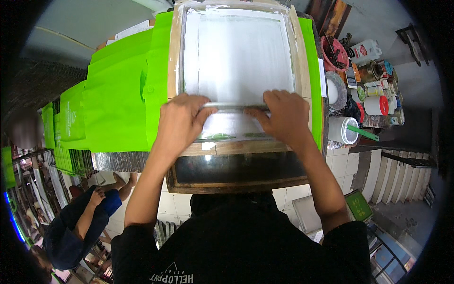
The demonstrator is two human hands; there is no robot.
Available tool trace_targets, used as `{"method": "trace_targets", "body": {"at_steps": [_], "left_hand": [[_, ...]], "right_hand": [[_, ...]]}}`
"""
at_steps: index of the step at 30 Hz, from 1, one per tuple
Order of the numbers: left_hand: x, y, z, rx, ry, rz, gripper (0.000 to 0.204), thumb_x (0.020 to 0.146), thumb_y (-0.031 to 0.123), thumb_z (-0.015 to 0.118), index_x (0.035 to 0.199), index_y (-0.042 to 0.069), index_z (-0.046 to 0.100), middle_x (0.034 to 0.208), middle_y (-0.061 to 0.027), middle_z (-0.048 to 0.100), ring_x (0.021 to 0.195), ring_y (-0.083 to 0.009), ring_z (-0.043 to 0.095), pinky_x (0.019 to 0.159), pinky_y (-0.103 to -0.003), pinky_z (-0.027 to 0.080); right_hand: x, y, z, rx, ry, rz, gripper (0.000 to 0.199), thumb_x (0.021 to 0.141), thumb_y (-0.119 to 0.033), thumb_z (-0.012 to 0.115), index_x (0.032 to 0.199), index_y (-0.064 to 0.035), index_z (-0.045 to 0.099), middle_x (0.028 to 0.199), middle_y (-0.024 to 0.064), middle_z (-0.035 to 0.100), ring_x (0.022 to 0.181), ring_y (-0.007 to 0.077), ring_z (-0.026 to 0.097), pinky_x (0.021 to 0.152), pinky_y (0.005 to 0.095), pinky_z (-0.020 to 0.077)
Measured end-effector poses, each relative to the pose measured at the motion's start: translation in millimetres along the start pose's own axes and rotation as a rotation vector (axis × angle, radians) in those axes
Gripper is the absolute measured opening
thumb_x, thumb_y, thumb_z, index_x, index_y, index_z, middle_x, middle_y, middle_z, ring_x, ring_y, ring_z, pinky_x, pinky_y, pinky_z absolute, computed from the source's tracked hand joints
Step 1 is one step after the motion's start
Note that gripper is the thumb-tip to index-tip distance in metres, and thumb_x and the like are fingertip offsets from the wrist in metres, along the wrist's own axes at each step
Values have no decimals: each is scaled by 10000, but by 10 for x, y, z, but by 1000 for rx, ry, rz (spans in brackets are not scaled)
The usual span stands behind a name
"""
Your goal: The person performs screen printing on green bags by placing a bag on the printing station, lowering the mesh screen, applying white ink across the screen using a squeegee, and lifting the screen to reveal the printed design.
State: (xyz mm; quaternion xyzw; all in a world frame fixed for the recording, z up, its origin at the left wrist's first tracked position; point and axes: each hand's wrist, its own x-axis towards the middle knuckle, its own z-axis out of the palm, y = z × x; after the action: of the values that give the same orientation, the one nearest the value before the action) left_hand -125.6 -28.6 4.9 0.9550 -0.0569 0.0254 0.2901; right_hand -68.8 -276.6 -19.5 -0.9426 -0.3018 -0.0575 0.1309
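Observation:
A wood-edged printing screen (303, 61) lies in front of me, its pale mesh (239, 57) streaked with white ink. Across the near part of the mesh runs a squeegee (231, 105), a narrow pale bar. My left hand (181, 119) is closed round its left end, thumb toward the middle. At the right end my right hand (286, 117) grips the same bar, fingers over the top. Bright green fabric (158, 75) shows beside the screen on both sides. The squeegee's lower edge is partly hidden by glare and the hands.
More green fabric pieces (113, 104) spread leftward along the table. A dark framed panel (236, 169) sits at the near edge. To the right stand a white tub (341, 130) with a green-handled tool, several jars, and a pink basin (334, 53). Another person (71, 236) sits at lower left.

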Motion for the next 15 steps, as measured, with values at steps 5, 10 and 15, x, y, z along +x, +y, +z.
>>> {"method": "trace_targets", "body": {"at_steps": [5,10,15], "left_hand": [[-518,76,80,-15,54,79,167,816,92,778,955,7,742,920,-173,725,855,-346,689,776,-407,543],[-832,-23,244,-105,176,127,522,753,155,841,1221,15,656,1244,-180,673,1148,-350,632,970,-433,497],[-1076,-375,470,71,293,-11,1179,596,351,948,1540,36,315,1582,-233,367,1472,-404,348,1220,-595,161]], "right_hand": [[-476,-234,-28,26,-1,-4,310,795,-354,764,792,-86,609,765,73,633,717,264,637,643,401,486],[-695,-284,109,-46,214,-98,246,729,-240,762,848,-95,604,838,57,636,780,244,632,697,389,487],[-667,-192,42,62,232,-130,209,722,-191,736,855,-98,604,876,57,651,817,254,643,714,404,500]]}}
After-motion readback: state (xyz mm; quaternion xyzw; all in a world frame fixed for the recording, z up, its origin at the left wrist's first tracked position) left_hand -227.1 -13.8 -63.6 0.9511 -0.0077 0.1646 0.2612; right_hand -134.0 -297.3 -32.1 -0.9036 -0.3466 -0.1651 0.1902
